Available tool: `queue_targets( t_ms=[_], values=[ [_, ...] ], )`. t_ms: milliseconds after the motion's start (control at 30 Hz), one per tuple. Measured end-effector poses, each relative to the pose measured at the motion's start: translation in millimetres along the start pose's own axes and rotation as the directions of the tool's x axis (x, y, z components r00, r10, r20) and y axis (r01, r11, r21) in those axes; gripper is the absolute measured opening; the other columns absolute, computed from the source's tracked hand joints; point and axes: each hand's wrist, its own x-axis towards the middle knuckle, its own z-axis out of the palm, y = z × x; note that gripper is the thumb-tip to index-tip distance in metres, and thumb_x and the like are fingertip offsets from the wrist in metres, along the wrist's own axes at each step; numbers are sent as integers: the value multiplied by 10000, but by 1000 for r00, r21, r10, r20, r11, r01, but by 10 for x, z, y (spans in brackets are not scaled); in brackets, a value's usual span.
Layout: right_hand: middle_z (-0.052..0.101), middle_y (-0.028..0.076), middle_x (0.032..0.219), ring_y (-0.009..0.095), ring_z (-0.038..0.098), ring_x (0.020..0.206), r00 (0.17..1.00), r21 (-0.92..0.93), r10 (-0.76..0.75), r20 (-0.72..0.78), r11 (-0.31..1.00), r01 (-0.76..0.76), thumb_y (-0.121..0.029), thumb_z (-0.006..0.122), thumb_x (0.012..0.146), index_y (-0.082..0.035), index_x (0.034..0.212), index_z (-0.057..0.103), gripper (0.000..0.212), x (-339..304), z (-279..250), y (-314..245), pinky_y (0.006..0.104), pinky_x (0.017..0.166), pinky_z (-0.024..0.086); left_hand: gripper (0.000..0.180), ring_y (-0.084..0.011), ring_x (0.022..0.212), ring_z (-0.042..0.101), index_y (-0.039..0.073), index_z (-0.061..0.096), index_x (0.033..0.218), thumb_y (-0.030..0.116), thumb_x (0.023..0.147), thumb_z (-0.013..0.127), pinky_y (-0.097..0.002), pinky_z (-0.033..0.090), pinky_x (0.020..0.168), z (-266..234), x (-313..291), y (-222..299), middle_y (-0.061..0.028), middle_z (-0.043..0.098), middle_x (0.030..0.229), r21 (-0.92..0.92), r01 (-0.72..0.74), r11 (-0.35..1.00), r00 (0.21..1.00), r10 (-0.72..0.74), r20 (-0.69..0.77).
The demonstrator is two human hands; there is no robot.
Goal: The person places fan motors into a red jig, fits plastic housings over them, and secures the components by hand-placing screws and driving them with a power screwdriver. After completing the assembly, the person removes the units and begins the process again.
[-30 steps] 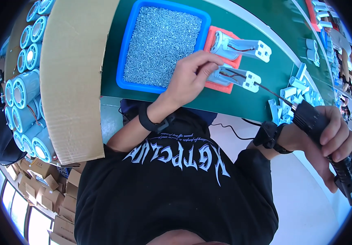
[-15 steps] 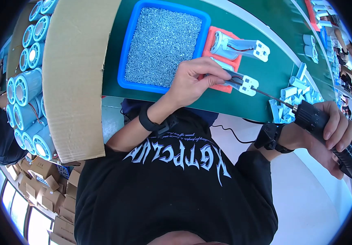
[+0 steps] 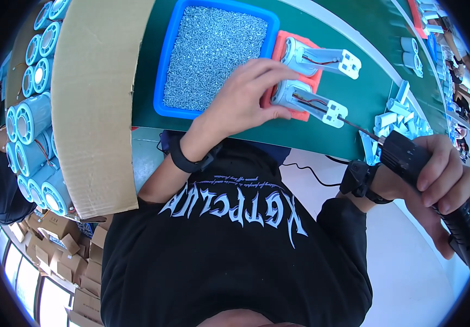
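A black electric screwdriver is held in my right hand, fingers wrapped round its body. Its long thin bit reaches left to the white end plate of the nearer light-blue plastic housing, which has a round base and thin wires along its arm. My left hand is at that round base, thumb and fingers spread apart; whether they touch it I cannot tell. Both this housing and a similar farther housing sit in a red holder, arms pointing right.
Left of the holder stands a blue tray full of small silvery screws. A cardboard sheet rises at the left, beside stacked light-blue round housings. Loose light-blue parts are piled on the green table at the right.
My left fingers have let go of the nearer housing's arm and moved left, opening and uncovering its wires and base. The screwdriver has shifted slightly, its bit still at the end plate.
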Motion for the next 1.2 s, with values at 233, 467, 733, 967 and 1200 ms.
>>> queue_targets(
  t_ms=[233,467,733,967,1200],
  values=[
    [583,8,742,91,584,520,984,-24,36,176,999,-32,-707,674,658,-144,1182,558,778,20,59,133,205,519,516,506,-261,1078,520,142,651,1042,227,579,837,-389,412,913,100,-78,-36,-43,560,1145,93,62,994,992,-71,102],
    [589,34,756,112,598,532,980,-16,40,197,999,-38,-662,666,708,-128,1201,528,739,23,120,225,215,493,525,478,-250,1042,534,150,679,990,141,539,838,-388,411,898,141,-63,-47,-35,576,1056,116,92,989,993,-100,70],
    [608,74,782,151,640,574,902,114,-11,431,993,-42,-550,674,776,-114,1200,483,638,109,78,359,231,513,549,475,-240,1021,545,148,691,958,77,510,832,-374,406,881,168,-63,-48,-34,589,995,70,107,992,993,-109,33],
    [609,81,781,161,644,571,894,202,-20,448,976,-79,-513,684,787,-101,1204,465,627,156,-2,454,234,513,550,413,-226,1000,525,158,680,938,99,550,808,-372,384,845,191,-82,-65,-10,561,966,63,111,992,993,-112,19],
    [617,47,760,119,634,558,967,52,30,252,998,-44,-513,709,763,-96,1136,520,591,44,36,272,218,502,541,388,-220,996,513,169,670,943,129,580,800,-370,371,840,172,-59,-94,2,547,958,64,111,992,993,-113,35]
  ],
)
